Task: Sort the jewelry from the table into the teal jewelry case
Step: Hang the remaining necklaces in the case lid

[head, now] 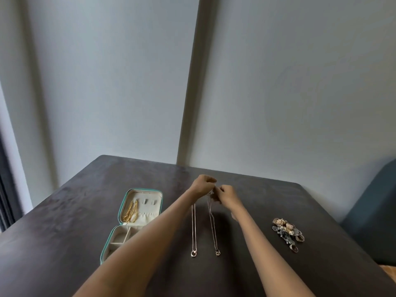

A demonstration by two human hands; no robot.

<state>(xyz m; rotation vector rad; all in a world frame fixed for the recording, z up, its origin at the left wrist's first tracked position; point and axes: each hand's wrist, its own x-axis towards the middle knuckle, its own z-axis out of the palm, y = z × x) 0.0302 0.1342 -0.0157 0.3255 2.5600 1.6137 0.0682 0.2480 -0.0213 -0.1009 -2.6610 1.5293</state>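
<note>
Two thin silver necklaces lie lengthwise on the dark table [64, 232], each ending in a small ring pendant near me: the left necklace [194, 232] and the right necklace [213, 228]. My left hand [202, 184] and my right hand [227, 197] meet at the far ends of the chains, fingers curled and pinching the top of the right necklace. The exact grip is too small to see. The teal jewelry case [123, 207] lies open to the left, with gold chains [130, 212] hanging in its lid; my left forearm covers part of its lower tray.
A heap of mixed jewelry [287, 232], with earrings and rings, sits on the table to the right. A blue chair [372, 206] stands past the table's right edge. A pale wall rises behind the far edge.
</note>
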